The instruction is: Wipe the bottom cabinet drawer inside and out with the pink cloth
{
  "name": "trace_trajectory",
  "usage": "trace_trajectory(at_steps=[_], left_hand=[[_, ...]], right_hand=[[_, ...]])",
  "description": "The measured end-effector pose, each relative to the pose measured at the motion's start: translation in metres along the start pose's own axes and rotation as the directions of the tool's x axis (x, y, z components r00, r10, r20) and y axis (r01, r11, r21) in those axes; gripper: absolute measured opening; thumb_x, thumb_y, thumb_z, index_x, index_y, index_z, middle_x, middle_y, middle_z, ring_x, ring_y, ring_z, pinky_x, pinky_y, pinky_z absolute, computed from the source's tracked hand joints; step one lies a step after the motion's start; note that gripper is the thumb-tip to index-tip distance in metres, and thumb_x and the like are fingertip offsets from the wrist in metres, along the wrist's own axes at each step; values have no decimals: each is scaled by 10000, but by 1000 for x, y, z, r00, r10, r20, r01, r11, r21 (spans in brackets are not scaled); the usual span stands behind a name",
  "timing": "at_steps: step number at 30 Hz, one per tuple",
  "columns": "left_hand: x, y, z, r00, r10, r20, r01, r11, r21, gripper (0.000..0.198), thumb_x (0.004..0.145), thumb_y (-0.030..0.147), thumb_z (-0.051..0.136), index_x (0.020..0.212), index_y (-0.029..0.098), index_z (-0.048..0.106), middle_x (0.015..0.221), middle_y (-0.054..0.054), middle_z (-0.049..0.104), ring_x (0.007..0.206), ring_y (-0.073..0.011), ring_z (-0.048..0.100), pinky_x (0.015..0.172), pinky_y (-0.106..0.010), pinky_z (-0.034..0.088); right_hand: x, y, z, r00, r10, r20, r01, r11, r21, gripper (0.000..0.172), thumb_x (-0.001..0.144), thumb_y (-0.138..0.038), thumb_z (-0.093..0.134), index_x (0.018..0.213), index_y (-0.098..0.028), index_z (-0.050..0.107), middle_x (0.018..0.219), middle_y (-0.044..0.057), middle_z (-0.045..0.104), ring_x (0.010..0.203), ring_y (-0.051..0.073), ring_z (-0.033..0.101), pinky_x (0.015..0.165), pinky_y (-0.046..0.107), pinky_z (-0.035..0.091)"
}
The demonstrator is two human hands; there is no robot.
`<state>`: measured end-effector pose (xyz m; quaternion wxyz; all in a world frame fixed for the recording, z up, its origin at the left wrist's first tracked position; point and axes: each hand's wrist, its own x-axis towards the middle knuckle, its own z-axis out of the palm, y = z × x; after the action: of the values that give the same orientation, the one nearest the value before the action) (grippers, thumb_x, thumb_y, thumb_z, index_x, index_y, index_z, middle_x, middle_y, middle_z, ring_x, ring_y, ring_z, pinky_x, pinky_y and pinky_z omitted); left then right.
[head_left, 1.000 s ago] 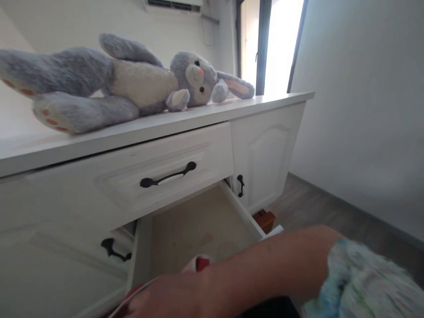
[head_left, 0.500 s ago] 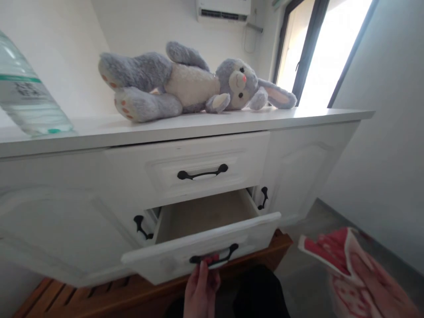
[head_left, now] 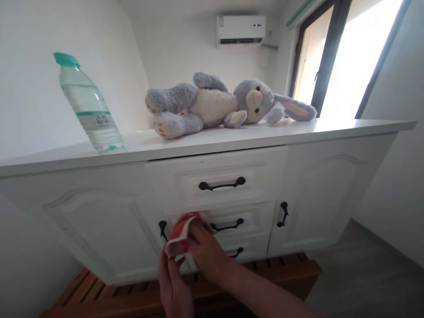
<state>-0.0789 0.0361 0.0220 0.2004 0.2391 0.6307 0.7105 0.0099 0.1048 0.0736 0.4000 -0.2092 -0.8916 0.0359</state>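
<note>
Both my hands meet low in front of a white cabinet (head_left: 314,185). My right hand (head_left: 207,251) grips a red and white cloth (head_left: 180,232) and holds it against the front of the middle drawer (head_left: 251,218). My left hand (head_left: 174,287) is just below, its fingers touching the cloth's lower edge. All three drawers with black handles are closed. On the cabinet top lie a grey plush rabbit (head_left: 215,104) on its back and, to its left, a clear water bottle (head_left: 88,106) with a green cap.
A wooden slatted platform (head_left: 109,293) runs under the cabinet. White walls close in at left and right. An air conditioner (head_left: 240,30) hangs on the far wall, next to a bright window (head_left: 351,57) with a dark frame.
The open middle drawer has been pushed closed. My right hand brought the red cloth from the lower right up to the drawer front, and my left hand left the handle for the cloth. The view pulled back.
</note>
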Motion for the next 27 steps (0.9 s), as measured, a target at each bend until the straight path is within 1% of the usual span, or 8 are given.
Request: trace_trajectory(at_steps=[4, 7, 11, 13, 16, 19, 21, 27], left_hand=[[32, 12, -5, 921, 385, 57, -381, 861, 337, 751, 956, 569, 357, 1510, 63, 393, 1635, -249, 383, 1533, -331, 322, 1284, -523, 220], [37, 6, 15, 876, 461, 141, -477, 785, 396, 761, 976, 532, 287, 1450, -44, 439, 1573, -328, 435, 1513, -365, 358, 1273, -567, 249], [-10, -7, 70, 806, 481, 344, -586, 727, 356, 591, 978, 434, 390, 1381, 34, 554, 1507, -300, 531, 1451, -374, 455, 1218, -625, 344], [-47, -3, 109, 702, 516, 490, -688, 669, 281, 508, 975, 358, 436, 1359, 57, 580, 1483, -295, 563, 1413, -377, 506, 1180, -633, 407], [-93, 14, 164, 476, 534, 699, -807, 581, 106, 531, 976, 299, 444, 1459, 80, 474, 1512, -264, 553, 1411, -357, 521, 1136, -593, 491], [-116, 19, 192, 319, 503, 803, -844, 536, 0, 586, 982, 303, 424, 1509, 50, 381, 1563, -251, 496, 1459, -350, 464, 1169, -565, 475], [-121, 1, 191, 319, 466, 826, -853, 521, 35, 578, 982, 302, 422, 1486, 20, 410, 1551, -274, 497, 1449, -371, 470, 1160, -569, 483], [-110, -100, 148, 452, 292, 843, -789, 572, 225, 501, 975, 216, 375, 1415, 20, 514, 1479, -293, 559, 1365, -355, 556, 1075, -531, 555]], right_hand=[[47, 12, 55, 974, -201, 102, 219, 950, -221, 299, 1056, -280, 403, 1204, -183, 644, 1284, 53, 642, 1090, 199, 594, 886, 348, 552], [39, 28, 51, 986, -152, 75, 166, 955, -246, 287, 1047, -275, 433, 1218, -167, 637, 1207, 50, 669, 1011, 190, 614, 878, 348, 544], [-22, 63, -19, 1000, -2, -31, -5, 974, -226, 297, 994, -258, 541, 1256, -174, 654, 1174, 76, 690, 1025, 213, 629, 925, 356, 546], [-62, 85, -67, 992, 91, -84, -107, 969, -221, 331, 977, -213, 545, 1289, -181, 650, 1199, 102, 688, 1103, 230, 623, 997, 398, 530], [-115, 117, -129, 951, 220, -218, -272, 931, -245, 392, 969, -216, 535, 1352, -208, 615, 1282, 118, 655, 1240, 254, 577, 1086, 472, 482], [-149, 138, -155, 909, 288, -301, -369, 891, -264, 438, 976, -248, 529, 1412, -221, 563, 1356, 123, 618, 1319, 258, 535, 1127, 492, 450], [-167, 144, -148, 929, 290, -231, -350, 890, -292, 449, 973, -233, 531, 1421, -229, 558, 1350, 126, 629, 1309, 256, 550, 1137, 495, 441], [-206, 146, -69, 960, 279, -3, -260, 890, -375, 449, 865, -7, 530, 1224, -218, 698, 1164, 90, 726, 1074, 232, 690, 950, 393, 580]])
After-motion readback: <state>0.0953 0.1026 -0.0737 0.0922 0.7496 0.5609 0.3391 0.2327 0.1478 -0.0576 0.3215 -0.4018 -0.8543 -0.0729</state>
